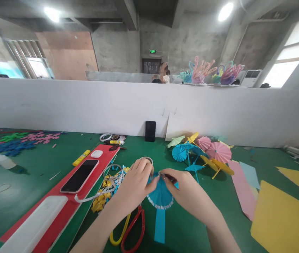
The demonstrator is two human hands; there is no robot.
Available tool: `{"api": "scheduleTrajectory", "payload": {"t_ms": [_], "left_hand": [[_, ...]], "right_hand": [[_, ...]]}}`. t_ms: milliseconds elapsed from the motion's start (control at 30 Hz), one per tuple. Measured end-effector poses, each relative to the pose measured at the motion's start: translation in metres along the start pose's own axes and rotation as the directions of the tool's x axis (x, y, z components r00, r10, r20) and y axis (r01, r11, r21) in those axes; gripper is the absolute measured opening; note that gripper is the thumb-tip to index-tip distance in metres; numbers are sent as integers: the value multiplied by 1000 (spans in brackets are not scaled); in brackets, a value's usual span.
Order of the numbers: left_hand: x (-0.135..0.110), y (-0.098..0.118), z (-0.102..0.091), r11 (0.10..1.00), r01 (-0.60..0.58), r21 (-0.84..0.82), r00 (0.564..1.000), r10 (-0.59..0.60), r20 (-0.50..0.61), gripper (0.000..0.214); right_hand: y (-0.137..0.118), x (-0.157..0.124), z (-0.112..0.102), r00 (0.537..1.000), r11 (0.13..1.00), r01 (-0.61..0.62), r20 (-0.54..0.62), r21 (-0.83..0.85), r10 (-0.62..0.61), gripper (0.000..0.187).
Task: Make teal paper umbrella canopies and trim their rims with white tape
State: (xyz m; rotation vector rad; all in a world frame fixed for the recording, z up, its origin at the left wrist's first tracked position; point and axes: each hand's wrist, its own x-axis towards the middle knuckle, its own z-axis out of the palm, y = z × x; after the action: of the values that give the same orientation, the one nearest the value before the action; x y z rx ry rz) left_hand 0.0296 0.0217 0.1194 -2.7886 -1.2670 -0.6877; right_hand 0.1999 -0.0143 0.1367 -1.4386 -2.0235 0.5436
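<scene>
Pinching the top of a folded blue paper fan (160, 196) at lower centre, the left hand (136, 182) and right hand (184, 189) meet; finished paper umbrellas (204, 151) lie at centre right, this fan seemingly still unopened.

both hands (136, 182) (188, 191) pinching a blue pleated paper fan (161, 196), scissors (132, 230) beneath, paper umbrellas (204, 153) behind

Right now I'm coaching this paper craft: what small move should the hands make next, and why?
Probably press the top of the pleated blue paper fan tighter. The left hand and right hand both pinch it there, where the folds converge, while its lower edge spreads open on the green table.
</scene>
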Motion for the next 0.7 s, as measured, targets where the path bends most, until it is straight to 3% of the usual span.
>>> {"api": "scheduleTrajectory", "payload": {"t_ms": [233, 467, 700], "left_hand": [[-2, -5, -11, 969, 33, -244, 994, -58, -96, 16], [4, 2, 5, 995, -102, 1, 985, 102, -136, 18], [6, -2, 15, 988, -149, 28, 968, 151, -200, 19]], "right_hand": [[1, -2, -2, 999, 997, -16, 33, 77, 13, 30], [1, -3, -1, 1000, 997, 14, 21, 72, -15, 25], [1, -5, -3, 1000, 973, -7, 11, 231, 5, 25]]}}
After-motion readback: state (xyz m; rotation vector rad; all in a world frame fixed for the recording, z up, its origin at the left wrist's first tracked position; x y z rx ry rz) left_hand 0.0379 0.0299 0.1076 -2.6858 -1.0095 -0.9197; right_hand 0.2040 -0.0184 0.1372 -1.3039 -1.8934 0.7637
